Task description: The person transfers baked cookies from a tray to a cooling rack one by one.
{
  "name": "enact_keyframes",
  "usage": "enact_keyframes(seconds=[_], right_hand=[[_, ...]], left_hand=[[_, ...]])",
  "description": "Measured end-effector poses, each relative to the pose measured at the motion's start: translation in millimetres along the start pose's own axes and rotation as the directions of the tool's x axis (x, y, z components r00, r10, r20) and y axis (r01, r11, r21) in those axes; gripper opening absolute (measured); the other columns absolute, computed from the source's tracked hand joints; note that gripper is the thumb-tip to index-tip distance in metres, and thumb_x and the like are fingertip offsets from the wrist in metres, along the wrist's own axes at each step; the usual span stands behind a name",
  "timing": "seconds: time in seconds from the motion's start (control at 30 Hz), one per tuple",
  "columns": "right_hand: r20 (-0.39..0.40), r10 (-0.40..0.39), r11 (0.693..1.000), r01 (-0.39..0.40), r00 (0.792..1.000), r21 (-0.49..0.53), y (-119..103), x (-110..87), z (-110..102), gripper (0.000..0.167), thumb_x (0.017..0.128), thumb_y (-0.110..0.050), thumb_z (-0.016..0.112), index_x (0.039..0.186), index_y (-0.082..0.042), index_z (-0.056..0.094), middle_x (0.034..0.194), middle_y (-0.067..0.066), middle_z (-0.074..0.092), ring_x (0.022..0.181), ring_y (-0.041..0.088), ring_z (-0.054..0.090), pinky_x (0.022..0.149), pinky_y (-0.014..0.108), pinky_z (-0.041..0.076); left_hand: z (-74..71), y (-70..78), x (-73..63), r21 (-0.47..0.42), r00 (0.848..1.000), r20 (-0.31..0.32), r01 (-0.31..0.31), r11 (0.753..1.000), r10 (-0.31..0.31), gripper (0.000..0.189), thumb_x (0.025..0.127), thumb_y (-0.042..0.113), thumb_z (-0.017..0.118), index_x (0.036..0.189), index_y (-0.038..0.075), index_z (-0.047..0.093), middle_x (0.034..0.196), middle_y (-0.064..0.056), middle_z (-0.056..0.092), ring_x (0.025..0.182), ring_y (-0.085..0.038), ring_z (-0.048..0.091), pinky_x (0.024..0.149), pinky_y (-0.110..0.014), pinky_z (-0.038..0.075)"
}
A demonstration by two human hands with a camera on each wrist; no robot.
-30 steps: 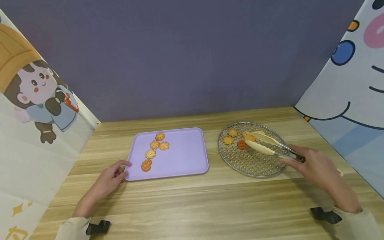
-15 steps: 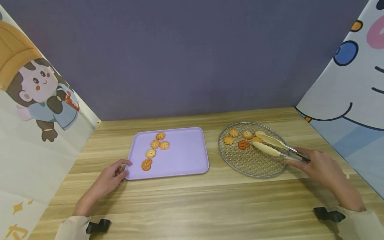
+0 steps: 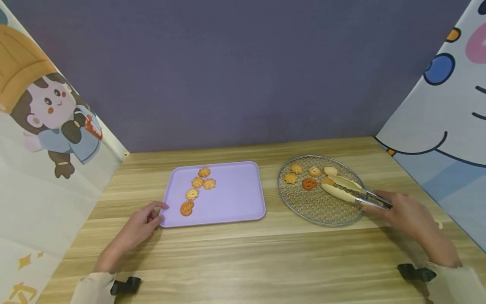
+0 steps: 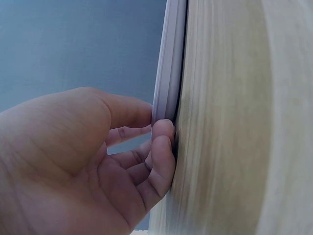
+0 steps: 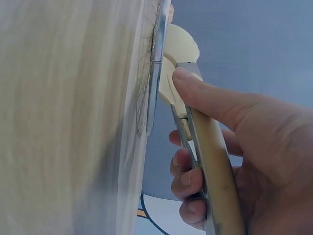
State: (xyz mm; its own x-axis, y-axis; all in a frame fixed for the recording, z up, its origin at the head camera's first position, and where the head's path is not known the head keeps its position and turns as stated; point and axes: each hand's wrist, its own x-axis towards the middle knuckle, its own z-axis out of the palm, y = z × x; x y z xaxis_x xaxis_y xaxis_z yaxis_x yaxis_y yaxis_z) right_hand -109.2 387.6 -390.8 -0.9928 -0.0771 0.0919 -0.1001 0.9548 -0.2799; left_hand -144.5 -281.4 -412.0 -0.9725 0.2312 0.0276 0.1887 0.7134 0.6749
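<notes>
My left hand [image 3: 142, 223] pinches the near left corner of a lilac tray [image 3: 235, 190], thumb on the rim and fingers curled against its side. Several cookies lie on the tray's left half, among them a pretzel cookie [image 3: 187, 208] and a ring-shaped cookie [image 3: 192, 194]. My right hand [image 3: 406, 213] grips metal tongs [image 5: 215, 166] with cream tips. Those tips are low over a round wire rack [image 3: 319, 213], on either side of an orange-brown cookie [image 3: 327, 181], which they partly hide. I cannot tell whether they squeeze it. A pale round cookie [image 3: 330, 171] lies just behind them.
Left of the tongs on the rack are a reddish pretzel cookie [image 3: 309, 184], a speckled round cookie [image 3: 314, 171] and two flower-shaped cookies [image 3: 290, 178]. A dark partition [image 3: 243, 76] closes the wood table [image 3: 243, 257] at the back; printed panels flank it.
The tongs have moved right across the rack, uncovering the speckled round cookie and then the pale one. Their tips now stand around the orange-brown cookie. My left hand stays at the tray.
</notes>
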Motion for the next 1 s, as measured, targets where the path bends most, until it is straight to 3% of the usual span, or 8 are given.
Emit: enact_keyframes(seconds=[0.27, 0.57, 0.87, 1.0], right_hand=[[0.005, 0.014, 1.000, -0.014, 1.000, -0.003, 0.9, -0.8, -0.4, 0.080, 0.087, -0.055, 0.071, 0.134, 0.008, 0.054, 0.109, 0.037, 0.063, 0.064, 0.022, 0.053, 0.051, 0.038, 0.043], [-0.009, 0.024, 1.000, -0.024, 1.000, 0.011, -1.8, -1.9, -0.4, 0.080, 0.087, -0.054, 0.071, 0.135, 0.007, 0.053, 0.101, 0.033, 0.066, 0.057, 0.018, 0.047, 0.047, 0.033, 0.035], [-0.123, -0.071, 0.997, 0.071, 0.990, -0.003, -10.8, -1.2, 1.9, 0.069, 0.084, -0.047, 0.077, 0.128, 0.004, 0.061, 0.090, 0.023, 0.070, 0.058, 0.018, 0.051, 0.046, 0.034, 0.039], [-0.123, -0.074, 0.997, 0.074, 0.990, -0.005, -16.8, -0.6, 2.4, 0.070, 0.085, -0.048, 0.076, 0.129, 0.005, 0.061, 0.088, 0.023, 0.070, 0.057, 0.018, 0.050, 0.046, 0.035, 0.040]], left_hand=[[-0.2, -0.5, 1.5, -0.005, 1.000, 0.004, -0.004, 1.000, 0.004, 0.029, 0.098, -0.001, 0.056, 0.127, 0.001, 0.057, 0.074, -0.006, 0.055, 0.058, -0.013, 0.053, 0.048, -0.025, 0.046], [-1.0, 3.7, -2.4, -0.014, 1.000, 0.003, 0.001, 1.000, -0.001, 0.029, 0.098, 0.002, 0.057, 0.127, 0.000, 0.057, 0.075, -0.006, 0.056, 0.058, -0.012, 0.052, 0.048, -0.024, 0.044], [-0.1, 2.6, -0.8, -0.009, 1.000, 0.007, 0.006, 1.000, -0.006, 0.028, 0.099, 0.001, 0.056, 0.127, 0.000, 0.057, 0.077, -0.006, 0.056, 0.059, -0.012, 0.052, 0.048, -0.024, 0.045], [0.0, 1.7, -0.4, -0.011, 1.000, 0.006, 0.007, 1.000, -0.007, 0.029, 0.098, 0.001, 0.056, 0.127, 0.001, 0.057, 0.076, -0.007, 0.056, 0.059, -0.012, 0.052, 0.049, -0.025, 0.046]])
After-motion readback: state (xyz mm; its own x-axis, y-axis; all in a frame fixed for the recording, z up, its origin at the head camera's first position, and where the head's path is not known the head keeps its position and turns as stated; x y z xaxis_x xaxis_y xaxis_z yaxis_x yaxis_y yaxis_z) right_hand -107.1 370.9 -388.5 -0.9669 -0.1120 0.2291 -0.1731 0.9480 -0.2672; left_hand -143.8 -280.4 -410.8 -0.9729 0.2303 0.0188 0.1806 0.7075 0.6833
